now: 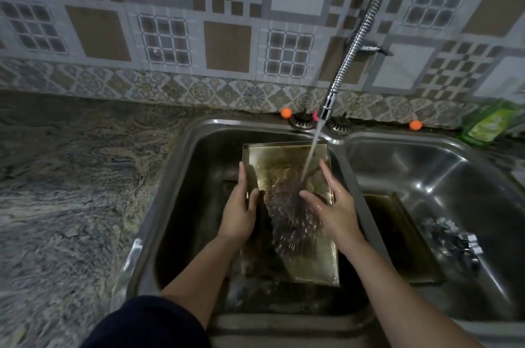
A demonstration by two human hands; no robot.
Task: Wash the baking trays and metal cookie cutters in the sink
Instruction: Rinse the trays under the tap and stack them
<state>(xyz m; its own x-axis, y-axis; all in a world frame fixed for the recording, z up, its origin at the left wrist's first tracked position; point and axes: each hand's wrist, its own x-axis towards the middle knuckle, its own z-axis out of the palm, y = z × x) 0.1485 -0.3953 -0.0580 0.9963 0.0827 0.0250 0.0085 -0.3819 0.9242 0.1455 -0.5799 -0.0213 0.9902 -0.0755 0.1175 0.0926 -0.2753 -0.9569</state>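
Nearest to us: dark sleeve point(147, 322) on the left forearm, cut off by the bottom edge; right forearm bare, also cut off low right. We hold a rectangular metal baking tray point(309, 265) tilted in the left basin of the steel double sink point(176, 177), far edge raised toward the wall. Left hand point(238, 214) grips the tray's left rim, thumb curled onto the inside face, fingers straight along the outside; what the fingertips do behind the rim we can't tell. Right hand point(335, 205) lies flat and open on the tray's right side, fingers straight, skin wet, holding nothing. Water stream point(312, 148) from the ribbed flexible chrome faucet hose point(366, 23) hits the tray between the hands and splashes down; splash blurs the tray's middle, surface detail there unreadable. Tray looks tarnished, brownish-gold, shallow raised lip. Left basin bottom is dark, hard to make out. Right basin: second dark tray point(397, 234), partly hidden by the divider and our right arm, and a pile of shiny metal cookie cutters point(451, 239), blurred, individual shapes not readable. Counter point(71, 177) is swirled stone; green bottle point(491, 126) at far right is blurred.
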